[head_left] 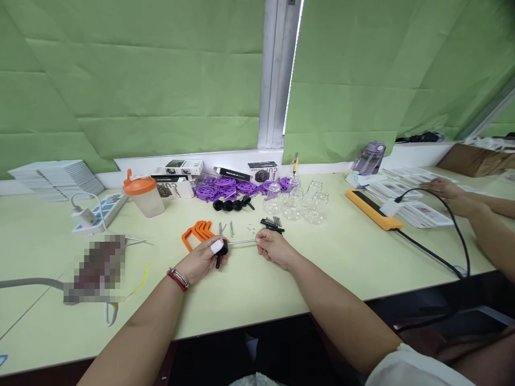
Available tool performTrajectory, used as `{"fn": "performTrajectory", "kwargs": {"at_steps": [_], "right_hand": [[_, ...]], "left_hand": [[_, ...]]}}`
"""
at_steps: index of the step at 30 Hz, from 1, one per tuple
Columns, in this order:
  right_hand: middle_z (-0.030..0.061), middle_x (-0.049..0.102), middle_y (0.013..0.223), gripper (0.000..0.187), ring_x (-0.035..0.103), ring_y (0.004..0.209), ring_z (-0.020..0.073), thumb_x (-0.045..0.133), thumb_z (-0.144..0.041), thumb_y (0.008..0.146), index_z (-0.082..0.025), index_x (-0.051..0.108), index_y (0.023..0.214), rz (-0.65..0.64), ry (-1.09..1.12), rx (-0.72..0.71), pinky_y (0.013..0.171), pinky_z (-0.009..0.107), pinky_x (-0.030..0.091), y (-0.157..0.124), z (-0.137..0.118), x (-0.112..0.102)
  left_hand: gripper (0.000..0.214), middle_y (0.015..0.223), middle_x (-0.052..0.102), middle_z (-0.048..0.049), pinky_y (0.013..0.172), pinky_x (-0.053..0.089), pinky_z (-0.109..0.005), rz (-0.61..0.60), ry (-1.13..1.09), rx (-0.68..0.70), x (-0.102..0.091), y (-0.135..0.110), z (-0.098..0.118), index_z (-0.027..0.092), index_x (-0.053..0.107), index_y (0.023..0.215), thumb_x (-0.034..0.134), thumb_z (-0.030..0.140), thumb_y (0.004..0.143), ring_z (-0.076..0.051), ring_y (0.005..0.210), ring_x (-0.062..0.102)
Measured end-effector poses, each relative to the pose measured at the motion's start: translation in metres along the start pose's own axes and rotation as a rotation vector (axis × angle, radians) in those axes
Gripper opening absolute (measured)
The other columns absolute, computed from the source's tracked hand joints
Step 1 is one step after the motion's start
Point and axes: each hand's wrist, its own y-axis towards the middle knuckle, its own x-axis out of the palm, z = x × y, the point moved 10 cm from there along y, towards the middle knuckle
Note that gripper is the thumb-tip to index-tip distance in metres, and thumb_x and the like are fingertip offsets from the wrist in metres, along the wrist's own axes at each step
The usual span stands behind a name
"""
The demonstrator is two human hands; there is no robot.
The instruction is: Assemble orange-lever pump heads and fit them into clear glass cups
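Observation:
My left hand (207, 260) is closed around a black plastic part (223, 247) with a short stem pointing down; a white wrap covers the thumb. From that part a thin metal rod (241, 242) runs right to my right hand (273, 247), whose fingers pinch its far end. Several orange bent handles (197, 233) lie just beyond my left hand. Behind the rod are metal screws (231, 229) and tiny loose bits. Springs (277, 221) and black strips (272, 227) lie beyond my right hand.
Clear flasks (314, 206), purple plastic discs (225, 187), black knobs (228, 205) and printed boxes (177, 187) stand along the back. An orange-lidded shaker (147, 198) is left. At right are an orange power strip (374, 210), white card stacks (418, 212) and another person's hands (446, 190).

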Motion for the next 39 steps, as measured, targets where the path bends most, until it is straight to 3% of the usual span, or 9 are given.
{"fn": "performTrajectory", "kwargs": {"at_steps": [8,29,39], "right_hand": [[-0.0054,0.053,0.055,0.008,0.035,0.035,0.0047,0.049,-0.026,0.082,-0.020,0.048,0.077,0.003,0.003,0.006,0.035,0.017,0.023,0.000,0.001,-0.001],[-0.0057,0.052,0.054,0.008,0.036,0.035,0.0056,0.048,-0.028,0.083,-0.021,0.046,0.080,0.051,-0.010,0.026,0.032,0.016,0.021,0.001,0.002,-0.006],[-0.0062,0.053,0.055,0.008,0.037,0.034,0.0054,0.045,-0.027,0.085,-0.021,0.045,0.079,0.043,-0.012,0.024,0.031,0.016,0.021,0.001,0.002,-0.005]], "left_hand": [[0.036,0.075,0.058,-0.0024,0.055,0.035,-0.025,-0.029,-0.001,0.014,0.005,0.000,0.004,0.018,0.054,0.097,0.063,0.046,0.078,-0.014,0.063,0.052],[0.043,0.085,0.060,-0.0062,0.055,0.037,-0.026,0.037,0.001,0.022,-0.002,-0.002,0.003,0.017,0.057,0.102,0.066,0.049,0.075,-0.016,0.068,0.056],[0.038,0.084,0.061,-0.0032,0.059,0.041,-0.027,0.113,0.135,0.085,-0.007,-0.003,0.009,0.018,0.058,0.100,0.066,0.046,0.075,-0.017,0.069,0.057]]}}
